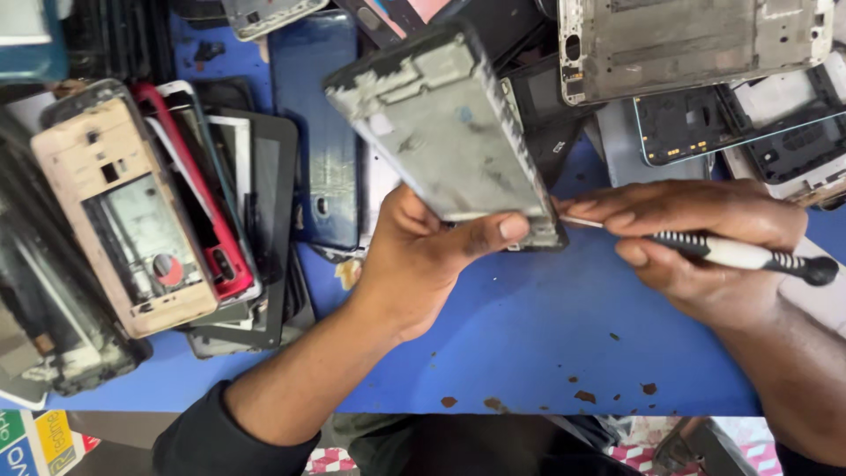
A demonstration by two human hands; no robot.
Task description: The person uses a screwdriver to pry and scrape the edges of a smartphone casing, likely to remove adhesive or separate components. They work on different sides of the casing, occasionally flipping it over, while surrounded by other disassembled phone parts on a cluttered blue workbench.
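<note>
My left hand [421, 256] grips the lower end of a grey phone middle frame [445, 132], holding it tilted above the blue table [511, 344], thumb pressed on its bottom edge. My right hand [696, 242] holds a small screwdriver [740, 254] with a black-and-white ribbed handle. Its thin metal tip touches the lower right corner of the frame, just beside my left thumb.
Piles of phone shells and frames crowd the table: a beige housing [123, 211] over red and black ones at left, a dark blue back cover [317, 132] behind, a large grey metal frame [696, 40] and black housings [731, 123] at top right. Brown chips dot the table's near edge.
</note>
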